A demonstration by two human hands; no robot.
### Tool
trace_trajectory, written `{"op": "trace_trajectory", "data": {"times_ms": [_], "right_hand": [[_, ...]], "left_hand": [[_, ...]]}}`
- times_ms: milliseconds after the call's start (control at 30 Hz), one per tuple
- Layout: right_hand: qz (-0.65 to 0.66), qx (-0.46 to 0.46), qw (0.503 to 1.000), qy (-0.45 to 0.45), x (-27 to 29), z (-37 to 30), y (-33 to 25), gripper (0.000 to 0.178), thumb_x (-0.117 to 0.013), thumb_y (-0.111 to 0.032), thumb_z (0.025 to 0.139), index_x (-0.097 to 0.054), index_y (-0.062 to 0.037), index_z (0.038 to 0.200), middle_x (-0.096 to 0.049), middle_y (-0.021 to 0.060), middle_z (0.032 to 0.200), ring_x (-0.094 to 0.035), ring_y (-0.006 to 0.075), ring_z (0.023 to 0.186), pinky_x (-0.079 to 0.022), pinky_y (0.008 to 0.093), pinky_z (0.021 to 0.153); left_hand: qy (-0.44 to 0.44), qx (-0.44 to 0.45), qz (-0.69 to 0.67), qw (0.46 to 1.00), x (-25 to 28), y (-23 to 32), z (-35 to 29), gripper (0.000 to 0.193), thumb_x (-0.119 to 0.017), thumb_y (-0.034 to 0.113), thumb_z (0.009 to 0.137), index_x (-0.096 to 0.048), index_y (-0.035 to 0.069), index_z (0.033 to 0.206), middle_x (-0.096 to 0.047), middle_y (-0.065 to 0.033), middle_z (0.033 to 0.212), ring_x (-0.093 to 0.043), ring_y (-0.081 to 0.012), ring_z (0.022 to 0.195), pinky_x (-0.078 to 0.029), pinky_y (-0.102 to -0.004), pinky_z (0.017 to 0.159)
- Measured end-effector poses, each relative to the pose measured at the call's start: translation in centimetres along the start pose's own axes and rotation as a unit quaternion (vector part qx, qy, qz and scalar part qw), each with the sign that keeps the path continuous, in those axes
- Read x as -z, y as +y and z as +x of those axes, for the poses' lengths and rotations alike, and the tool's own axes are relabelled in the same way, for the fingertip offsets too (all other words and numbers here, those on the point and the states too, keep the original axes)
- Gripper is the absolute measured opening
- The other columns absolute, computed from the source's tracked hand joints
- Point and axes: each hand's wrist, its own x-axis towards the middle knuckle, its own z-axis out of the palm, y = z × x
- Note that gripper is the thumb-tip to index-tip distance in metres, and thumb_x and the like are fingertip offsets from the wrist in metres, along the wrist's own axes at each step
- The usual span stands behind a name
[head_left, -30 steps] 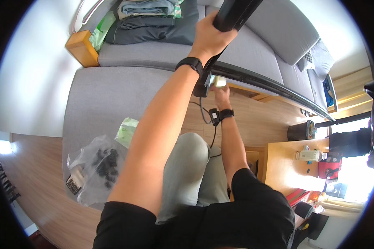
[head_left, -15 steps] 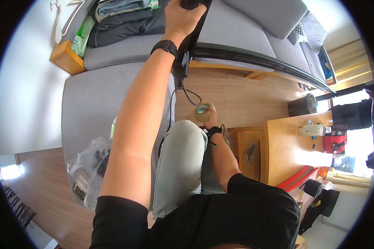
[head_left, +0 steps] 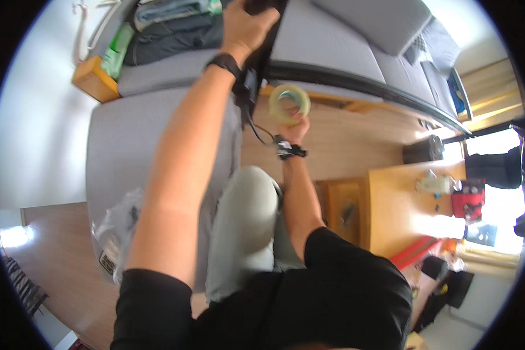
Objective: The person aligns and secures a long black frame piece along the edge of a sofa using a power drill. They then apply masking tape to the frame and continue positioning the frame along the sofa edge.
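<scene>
My left hand (head_left: 245, 28), at the top, has its fingers wrapped round the upper part of a black post (head_left: 252, 76). A long black bar (head_left: 344, 78) runs from this post to the right, and a black cable (head_left: 256, 131) hangs down beside it. In my right hand (head_left: 296, 128) is a roll of yellowish clear packing tape (head_left: 274, 107), pinched at its lower side. The roll is raised just below the black bar, over the wooden floor, apart from the post. Black bands circle both wrists. Motion blurs the picture slightly.
Grey sofa cushions (head_left: 326, 44) lie beyond the bar, with folded clothes (head_left: 175, 35) at upper left. A crumpled clear plastic bag (head_left: 119, 224) rests on the near grey seat (head_left: 128, 140). On the right stand a wooden desk (head_left: 399, 204) with a bottle (head_left: 437, 184) and a dark bin (head_left: 423, 150).
My right hand has lifted the tape roll from near my knee up toward the black bar. My left hand has shifted slightly left, still on the black post.
</scene>
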Motion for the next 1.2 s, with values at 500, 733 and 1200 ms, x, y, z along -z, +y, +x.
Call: {"op": "trace_trajectory", "data": {"times_ms": [500, 733, 1200], "right_hand": [[-0.613, -0.044, 0.787, 0.053, 0.2, -0.5, -0.5, 0.058, -0.071, -0.01, 0.078, -0.052, -0.0033, 0.132, -0.061, 0.0159, 0.128, -0.059, 0.0301, 0.117, -0.052, 0.0489, 0.095], [0.039, 0.005, 0.999, -0.023, 2.2, -6.0, 2.9, 0.047, -0.058, -0.015, 0.083, -0.056, -0.0113, 0.13, -0.06, 0.0148, 0.132, -0.055, 0.0327, 0.126, -0.047, 0.0492, 0.107], [0.086, -0.05, 0.995, -0.028, -1.3, 1.1, -0.7, 0.037, -0.058, -0.021, 0.091, -0.058, -0.0017, 0.123, -0.062, 0.0124, 0.122, -0.058, 0.0287, 0.112, -0.049, 0.0425, 0.095]], "left_hand": [[0.014, -0.042, -0.003, 0.999, 0.0, -0.3, 0.5, 0.034, -0.074, 0.023, 0.07, -0.069, -0.003, 0.091, -0.071, -0.0143, 0.081, -0.068, -0.0234, 0.075, -0.053, -0.0356, 0.075], [-0.008, -0.056, 0.057, 0.997, 0.2, -0.1, 0.7, 0.026, -0.072, 0.019, 0.075, -0.068, -0.003, 0.087, -0.072, -0.0138, 0.085, -0.068, -0.0205, 0.083, -0.052, -0.0351, 0.077], [-0.027, 0.021, -0.006, 0.999, 0.0, 1.0, 0.3, 0.037, -0.07, 0.025, 0.074, -0.068, -0.003, 0.098, -0.071, -0.0151, 0.086, -0.068, -0.0253, 0.083, -0.051, -0.039, 0.073]]}}
